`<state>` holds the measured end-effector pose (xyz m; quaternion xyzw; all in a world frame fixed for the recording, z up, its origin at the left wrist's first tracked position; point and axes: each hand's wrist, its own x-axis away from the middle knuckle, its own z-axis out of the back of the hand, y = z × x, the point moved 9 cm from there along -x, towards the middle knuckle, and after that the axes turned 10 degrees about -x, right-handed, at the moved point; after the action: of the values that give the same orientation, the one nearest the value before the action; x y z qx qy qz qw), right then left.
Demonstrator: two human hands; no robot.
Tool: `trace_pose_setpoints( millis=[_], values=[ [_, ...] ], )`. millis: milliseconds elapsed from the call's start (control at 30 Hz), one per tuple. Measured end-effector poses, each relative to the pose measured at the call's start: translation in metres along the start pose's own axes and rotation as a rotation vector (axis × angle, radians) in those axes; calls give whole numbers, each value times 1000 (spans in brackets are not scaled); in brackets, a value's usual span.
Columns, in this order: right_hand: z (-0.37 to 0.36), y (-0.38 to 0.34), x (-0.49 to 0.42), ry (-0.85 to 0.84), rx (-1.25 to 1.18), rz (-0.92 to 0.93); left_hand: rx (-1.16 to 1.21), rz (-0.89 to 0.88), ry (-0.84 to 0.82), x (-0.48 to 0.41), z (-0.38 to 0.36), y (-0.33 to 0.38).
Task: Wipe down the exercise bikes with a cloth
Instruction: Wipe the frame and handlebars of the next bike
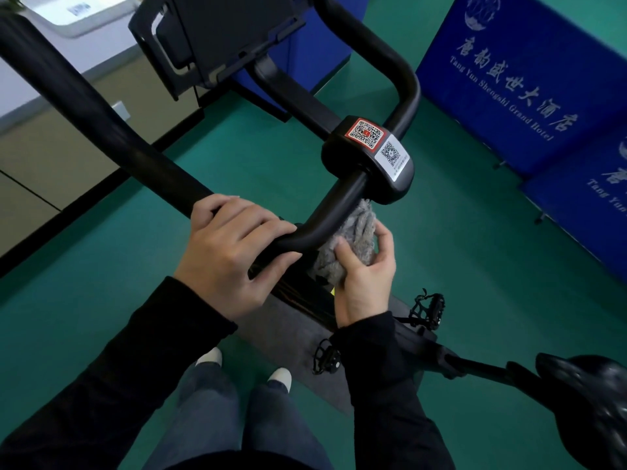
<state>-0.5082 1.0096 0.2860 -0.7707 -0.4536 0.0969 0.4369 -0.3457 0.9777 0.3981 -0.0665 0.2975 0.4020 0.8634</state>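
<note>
My left hand grips the handlebar, steadying it; my right hand clutches the grey cloth beneath—I should wrap fully around.

Dim, even indoor light; a washed-out bright patch glares at upper left; faint sheen along the black handlebar; soft shadows on the green floor; wide-angle bending and softness toward the edges.

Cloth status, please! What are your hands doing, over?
Left hand gripping handlebar. Right hand holding grey cloth against the bar. Nothing blocking the wipe.
</note>
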Motion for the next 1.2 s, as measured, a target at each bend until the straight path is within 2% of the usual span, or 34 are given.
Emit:
trace_pose_setpoints(
  millis=[167, 300, 433, 533, 600, 667, 800, 933, 1000, 1100, 1200],
  values=[
    [-4, 7, 14, -64, 34, 11, 4, 3, -5, 1, 0, 1],
    [1, 0, 17, -36, 52, 16, 6, 1, -5, -1, 0, 1],
    [2, -57, 8, 22, 268, 240, 12, 8, -8, 0, 0, 0],
    [-37, -108, 2, -168, 650, 519, 17, 6, -6, 0, 1, 0],
    [-76, -124, -6, -388, 926, 675, 21, 5, -7, 0, 1, 0],
    [-114, -122, -13, -653, 1145, 732, 36, 7, 0, 0, 1, 0],
    [-152, -85, -23, -1088, 1542, 575, 62, 7, 22, 0, 4, 0],
    [-161, -57, -22, -1344, 1758, 403, 57, 14, 18, 0, 4, -2],
    [-161, -49, -22, -1416, 1805, 300, 62, 12, 11, 0, 4, -1],
    [-159, -43, -27, -1430, 1872, 158, 71, 13, 3, 0, 4, -1],
    [-160, -42, -25, -1442, 1855, 169, 71, 12, 5, 0, 4, -1]
  ],
)
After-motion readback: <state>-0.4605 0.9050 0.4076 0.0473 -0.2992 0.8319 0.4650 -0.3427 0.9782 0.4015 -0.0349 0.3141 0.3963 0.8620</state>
